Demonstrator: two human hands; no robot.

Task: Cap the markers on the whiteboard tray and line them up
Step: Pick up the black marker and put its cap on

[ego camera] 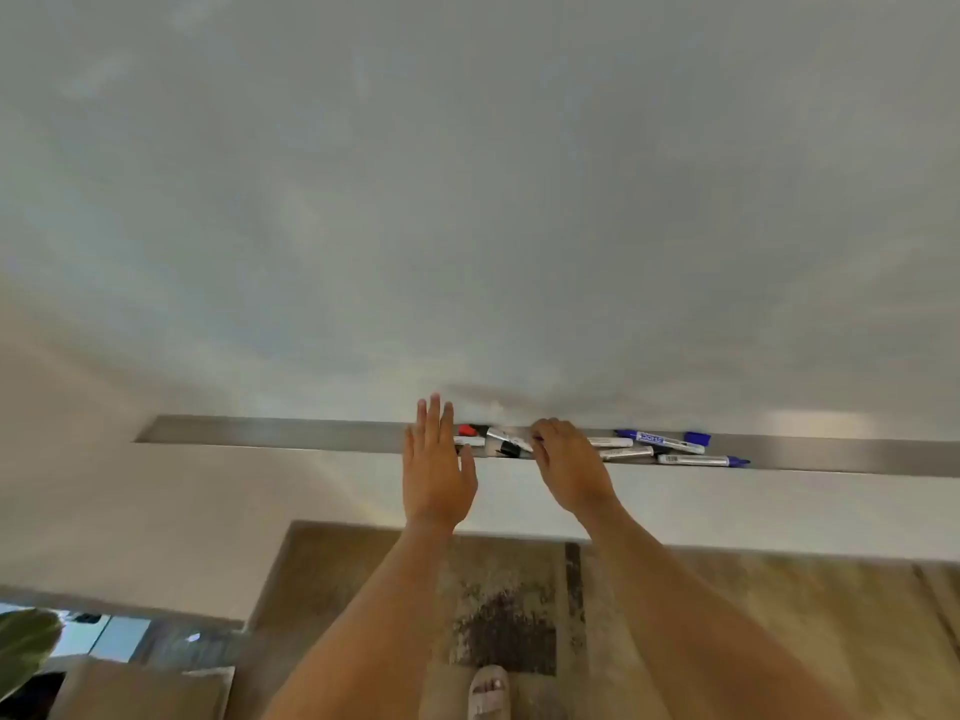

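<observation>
Below, a patterned rug [509, 631] covers the floor. Farther, over the steel tray [270, 431] under the whiteboard [467, 200], left hand [436, 470] lies open and empty; right hand [569, 462] curls over jumbled markers [660, 446], grip unclear.

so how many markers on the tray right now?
About 7 visible on the tray: three between the hands, including a red-capped marker and a black-capped marker; four right of the right hand, including two blue markers. The hands may hide more.

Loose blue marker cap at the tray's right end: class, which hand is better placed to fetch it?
Right hand: it lies nearer the blue marker cap; the left hand is farther off, flat and open.
</observation>
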